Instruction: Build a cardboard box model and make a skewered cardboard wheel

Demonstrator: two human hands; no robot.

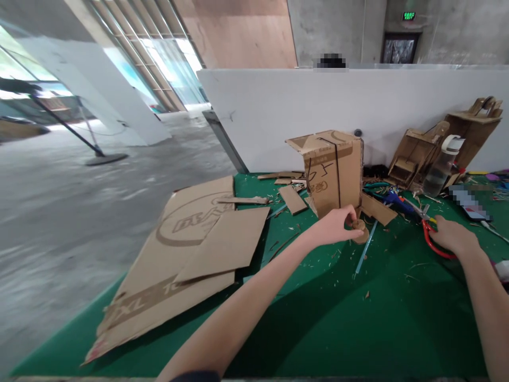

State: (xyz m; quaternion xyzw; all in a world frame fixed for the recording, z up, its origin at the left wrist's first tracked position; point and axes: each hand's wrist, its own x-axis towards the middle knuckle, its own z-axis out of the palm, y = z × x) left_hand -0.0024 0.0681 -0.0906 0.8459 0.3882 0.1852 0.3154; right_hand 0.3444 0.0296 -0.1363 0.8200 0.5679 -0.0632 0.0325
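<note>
My left hand (pixel 338 227) is at the small round brown cardboard piece (pixel 360 233), its thumb and finger curled around the top of it. The piece stands on the green tabletop (pixel 318 318), just in front of an upright cardboard box (pixel 338 172) with a dark band around it. To the right, my right hand (pixel 451 236) is closed on the red-handled scissors (pixel 431 241), whose blades point away to the upper left. A translucent blue strip (pixel 366 246) lies between my hands.
Large flat cardboard sheets (pixel 191 228) cover the left side. A water bottle (pixel 441 164), a phone (pixel 471 204) and cardboard constructions (pixel 413 154) stand or lie at the back right. A white partition (pixel 270 116) runs behind the table.
</note>
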